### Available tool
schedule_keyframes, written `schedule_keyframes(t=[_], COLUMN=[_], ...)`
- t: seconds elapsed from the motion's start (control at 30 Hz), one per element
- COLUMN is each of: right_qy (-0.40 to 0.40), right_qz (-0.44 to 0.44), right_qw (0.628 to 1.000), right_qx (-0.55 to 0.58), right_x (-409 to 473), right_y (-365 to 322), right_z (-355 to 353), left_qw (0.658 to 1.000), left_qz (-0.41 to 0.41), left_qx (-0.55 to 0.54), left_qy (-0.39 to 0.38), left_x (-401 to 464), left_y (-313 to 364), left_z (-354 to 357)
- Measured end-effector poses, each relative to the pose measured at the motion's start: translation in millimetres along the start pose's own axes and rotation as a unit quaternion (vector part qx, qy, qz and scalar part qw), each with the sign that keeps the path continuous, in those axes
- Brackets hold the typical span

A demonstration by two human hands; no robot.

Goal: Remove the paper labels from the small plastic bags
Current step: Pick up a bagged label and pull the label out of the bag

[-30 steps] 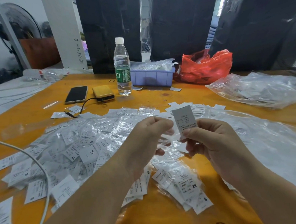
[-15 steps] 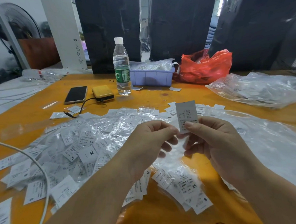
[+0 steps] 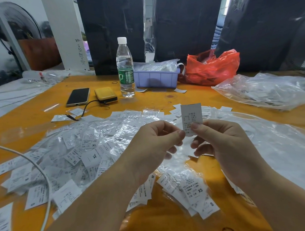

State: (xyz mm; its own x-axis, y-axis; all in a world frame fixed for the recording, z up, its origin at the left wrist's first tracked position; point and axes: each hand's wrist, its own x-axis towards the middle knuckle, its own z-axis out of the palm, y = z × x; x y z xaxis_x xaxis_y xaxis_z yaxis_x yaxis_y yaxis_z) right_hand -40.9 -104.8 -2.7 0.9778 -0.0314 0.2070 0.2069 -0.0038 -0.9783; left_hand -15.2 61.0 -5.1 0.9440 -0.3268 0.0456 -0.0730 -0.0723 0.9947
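1. Hands meet above the orange wooden table (image 3: 166,98), just nearer the camera than the clear plastic water bottle with a white cap and green wrapper (image 3: 125,67).
2. The right hand (image 3: 223,145) pinches a white printed paper label (image 3: 191,116) between thumb and forefinger; its grip is closed on the label's lower end, and the label stands upright above the fingers.
3. The left hand (image 3: 154,146) has its fingers curled, thumb tip close to the label's lower edge. A bit of clear film shows beneath both hands, but I cannot tell whether this grip holds it.
4. A wide heap of small clear plastic bags with white size labels inside (image 3: 88,147) covers the table on the near left of the bottle, some marked XL.
5. A smaller cluster of the same bags (image 3: 194,189), marked XS and S, lies under the forearms.
6. Left of the bottle lie a black smartphone (image 3: 78,97) and a yellow rectangular power bank (image 3: 105,95).
7. Just right of the bottle stands a lilac plastic bin (image 3: 156,79); beyond that, a crumpled red plastic bag (image 3: 212,69).
8. A large sheet of clear plastic (image 3: 270,90) lies far right of the bottle.
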Motion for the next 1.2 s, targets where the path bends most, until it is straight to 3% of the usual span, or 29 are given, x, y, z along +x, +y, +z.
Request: schedule_keyframes(t=[0.5,1.03,1.2], right_qy=[-0.013,-0.047,0.001], right_qz=[0.014,0.025,0.017], right_qw=[1.000,0.999,1.000], right_qx=[-0.002,0.004,0.004], right_x=[4,3,6], right_y=[-8,-4,-5], right_z=[-10,-7,-14], left_qw=[0.997,0.998,0.998], left_qz=[0.048,0.055,0.045], left_qx=[0.068,0.008,0.030], left_qy=[0.001,0.002,-0.014], left_x=[-2,-2,-2], left_y=[0,0,0], left_z=[2,2,3])
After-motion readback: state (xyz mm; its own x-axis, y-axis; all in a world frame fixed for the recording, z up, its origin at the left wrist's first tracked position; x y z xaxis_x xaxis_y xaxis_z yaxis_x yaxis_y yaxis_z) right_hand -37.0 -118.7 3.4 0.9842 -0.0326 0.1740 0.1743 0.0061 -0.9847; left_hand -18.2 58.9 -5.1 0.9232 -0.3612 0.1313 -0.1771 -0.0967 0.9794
